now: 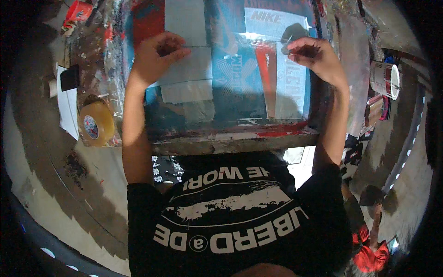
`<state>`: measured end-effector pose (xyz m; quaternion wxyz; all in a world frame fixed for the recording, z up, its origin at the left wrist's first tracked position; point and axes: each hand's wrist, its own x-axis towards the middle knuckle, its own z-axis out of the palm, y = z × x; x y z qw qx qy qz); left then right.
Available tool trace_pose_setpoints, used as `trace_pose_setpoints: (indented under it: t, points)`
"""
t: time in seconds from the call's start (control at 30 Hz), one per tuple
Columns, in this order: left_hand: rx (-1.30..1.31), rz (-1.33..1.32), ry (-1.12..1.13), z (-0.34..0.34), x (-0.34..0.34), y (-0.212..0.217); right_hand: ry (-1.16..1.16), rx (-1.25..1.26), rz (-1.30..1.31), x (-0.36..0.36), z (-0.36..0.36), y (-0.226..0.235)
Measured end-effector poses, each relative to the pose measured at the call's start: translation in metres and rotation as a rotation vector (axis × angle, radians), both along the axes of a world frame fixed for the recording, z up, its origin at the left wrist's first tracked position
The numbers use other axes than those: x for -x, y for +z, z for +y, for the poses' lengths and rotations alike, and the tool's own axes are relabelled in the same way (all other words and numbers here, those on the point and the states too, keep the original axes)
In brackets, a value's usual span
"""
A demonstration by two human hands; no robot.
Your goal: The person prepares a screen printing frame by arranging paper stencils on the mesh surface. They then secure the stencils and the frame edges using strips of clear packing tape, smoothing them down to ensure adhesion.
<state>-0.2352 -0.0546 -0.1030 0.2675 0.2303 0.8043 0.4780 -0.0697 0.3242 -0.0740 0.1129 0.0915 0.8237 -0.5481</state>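
A blue printing screen [240, 104] with pale lettering and red ink marks lies in front of me. Pale rectangular strips [187, 69] cover its left part, and more pale patches [272, 21] lie at its upper right. My left hand [161, 53] is over the left strips, thumb and fingers pinched together. Over the right side of the screen, my right hand [314, 55] is pinched too, with a thin shiny edge by its fingertips. What either pinch holds is too thin and clear to make out. Both hands cast shadows on the screen.
A roll of clear yellowish tape [97, 123] sits at the left table edge, near a white sheet [68, 106] and a dark flat piece [70, 77]. A red item [79, 10] is at the far left. A white bucket [385, 79] stands right. Another person in red [373, 256] is at lower right.
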Motion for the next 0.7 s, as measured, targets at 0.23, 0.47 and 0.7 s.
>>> trace_pose_setpoints:
  t: [0.23,0.47,0.7]
  points:
    - [0.052,0.061,0.0,0.002,-0.003,-0.002,0.097,-0.171,-0.015,0.002,0.004,-0.003]
    - [0.091,0.026,-0.001,-0.001,0.002,-0.004,0.068,-0.185,0.001,0.001,0.0,-0.005]
    - [0.189,0.117,0.012,0.006,-0.005,0.004,0.045,-0.212,-0.043,0.002,-0.001,-0.01]
